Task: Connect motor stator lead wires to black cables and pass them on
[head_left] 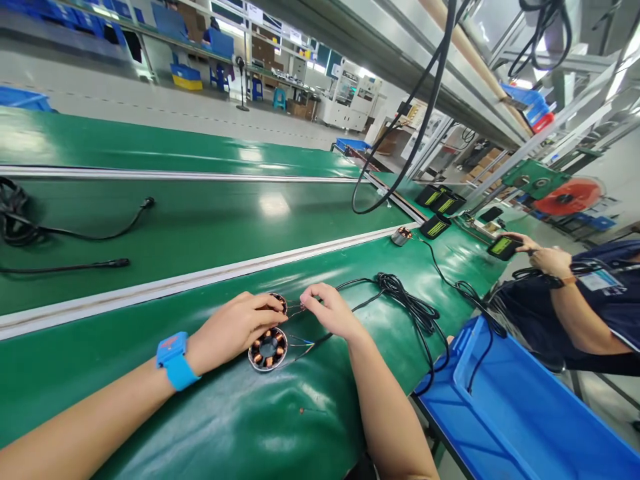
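My left hand [237, 327], with a blue band [175, 360] at its wrist, is closed over a round motor stator with copper windings [281, 303], hiding most of it. Thin wires [295, 307] run from that stator to my right hand [331, 312], whose thumb and finger pinch them. Just below the left fingers lies a second copper-wound stator [268, 349], facing up. Its coloured leads [303, 343] join a black cable [325, 339]. Both cables lead right to a loose black coil [407, 300] on the green mat [210, 427].
A blue bin [530, 413] stands at the lower right. Beyond the coil are another stator [401, 235] and several black boxes [436, 225]. At right, a co-worker's hands [547, 259] hold a similar box. Black cables [90, 237] lie across the white strip [200, 279].
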### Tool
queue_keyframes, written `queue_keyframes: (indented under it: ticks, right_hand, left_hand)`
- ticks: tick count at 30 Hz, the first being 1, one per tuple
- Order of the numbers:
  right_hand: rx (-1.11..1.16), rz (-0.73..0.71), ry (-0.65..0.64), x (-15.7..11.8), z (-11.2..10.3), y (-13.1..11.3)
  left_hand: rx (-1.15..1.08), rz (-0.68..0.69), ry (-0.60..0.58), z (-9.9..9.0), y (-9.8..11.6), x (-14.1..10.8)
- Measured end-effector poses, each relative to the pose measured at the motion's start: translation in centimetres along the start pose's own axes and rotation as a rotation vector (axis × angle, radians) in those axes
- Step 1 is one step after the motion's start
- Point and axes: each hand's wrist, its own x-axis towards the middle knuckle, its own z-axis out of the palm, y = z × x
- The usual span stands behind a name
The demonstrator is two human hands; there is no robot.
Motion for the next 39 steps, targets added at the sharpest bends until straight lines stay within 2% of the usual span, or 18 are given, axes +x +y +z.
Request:
queue_keyframes:
  ticks: [5, 9, 13, 15, 17, 20, 25, 29, 32, 35, 39]
  right_hand:
    - [0.054, 0.092, 0.110, 0.1, 0.9, 0.4]
    - [0.013, 0.053, 0.213, 0.0, 0.8, 0.4]
    - [0.019, 0.040, 0.414, -0.5, -0.7, 1.1]
    - [0.031, 0.091, 0.507, -0.8, -1.5, 1.7]
    - [0.039, 0.143, 0.562, -1.0, -2.0, 2.2]
    - [0.034, 0.162, 0.631, -1.2, -2.4, 2.5]
    - [0.026, 0.148, 0.700, -1.9, -2.7, 1.3]
    - [0.019, 0.106, 0.724, -2.5, -2.8, -0.1]
    - [0.010, 0.075, 0.687, -2.7, -2.7, -0.8]
    - [0.004, 0.043, 0.652, -2.5, -2.5, -1.0]
    - [-0.016, 0.000, 0.620, -2.2, -2.2, -0.4]
  left_hand:
    - [-0.017, 0.008, -0.069, 0.1, 0.1, 0.6]
    - [-0.052, -0.007, -0.055, -0.1, 0.0, 0.4]
    - [-0.072, -0.080, 0.047, -2.3, -1.4, -0.4]
    - [-0.004, -0.212, 0.053, -4.0, -2.4, -1.0]
    - [0.087, -0.366, 0.000, -5.6, -3.6, -1.7]
    - [0.206, -0.562, -0.029, -7.2, -5.6, -2.8]
    - [0.332, -0.911, 0.119, -9.3, -10.8, -5.8]
    - [0.407, -1.264, 0.306, -12.5, -15.9, -8.5]
    - [0.422, -1.479, 0.417, -14.7, -19.6, -9.8]
    - [0.365, -1.608, 0.483, -15.3, -22.5, -10.1]
    - [0.226, -1.691, 0.557, -13.8, -24.8, -9.6]
